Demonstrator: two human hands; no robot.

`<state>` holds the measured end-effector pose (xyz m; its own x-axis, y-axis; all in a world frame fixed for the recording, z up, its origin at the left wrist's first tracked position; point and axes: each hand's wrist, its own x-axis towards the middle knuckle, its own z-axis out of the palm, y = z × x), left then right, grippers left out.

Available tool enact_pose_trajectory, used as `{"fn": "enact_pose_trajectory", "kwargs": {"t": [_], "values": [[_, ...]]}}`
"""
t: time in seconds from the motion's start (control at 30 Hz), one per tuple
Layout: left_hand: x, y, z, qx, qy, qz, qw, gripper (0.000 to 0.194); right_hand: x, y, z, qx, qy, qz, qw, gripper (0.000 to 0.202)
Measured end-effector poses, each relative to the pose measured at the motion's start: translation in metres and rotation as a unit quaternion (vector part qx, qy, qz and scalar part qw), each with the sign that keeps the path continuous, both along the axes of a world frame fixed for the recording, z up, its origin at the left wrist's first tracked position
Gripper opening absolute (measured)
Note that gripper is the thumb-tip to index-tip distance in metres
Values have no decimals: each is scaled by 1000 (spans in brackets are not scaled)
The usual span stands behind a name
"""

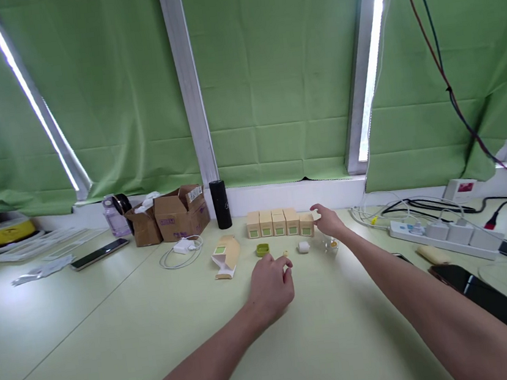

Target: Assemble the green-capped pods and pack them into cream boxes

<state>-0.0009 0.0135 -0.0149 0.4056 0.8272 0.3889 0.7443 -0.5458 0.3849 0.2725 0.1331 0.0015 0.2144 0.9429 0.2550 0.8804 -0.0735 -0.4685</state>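
Note:
My left hand [271, 281] is low over the middle of the table, palm down, with its fingers loosely bent and a gap between thumb and forefinger. Just beyond its fingertips is a small yellowish piece [285, 253], too small to name. A green open square container [263, 250] lies behind that hand. My right hand [330, 221] reaches to the right end of a row of several small tan boxes [278, 222]. Its thumb and forefinger are apart beside the end box [306, 225]; contact is unclear. Below its wrist stands a clear glass jar [331, 244], near a white cylindrical piece [304, 247].
An opened tan carton [227, 257] lies left of the green container. Farther left are a white charger with cable [184, 246], cardboard boxes [181, 214], a black cylinder [221, 204] and a phone [99, 254]. A power strip [444, 237] and black tablet-like device [493, 299] lie right.

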Motion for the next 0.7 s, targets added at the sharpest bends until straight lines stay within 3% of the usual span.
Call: {"fn": "enact_pose_trajectory", "kwargs": {"t": [0.2, 0.47, 0.7], "values": [[1, 1, 0, 3, 3, -3, 1000, 24, -12, -17, -2, -26, -85, 5, 996, 24], [1, -2, -1, 4, 2, -1, 1000, 24, -24, -9, -9, -54, -129, -13, 990, 34], [2, -5, 1, 0, 0, -6, 1000, 23, -24, 9, -7, -85, -137, -26, 987, 30]]}}
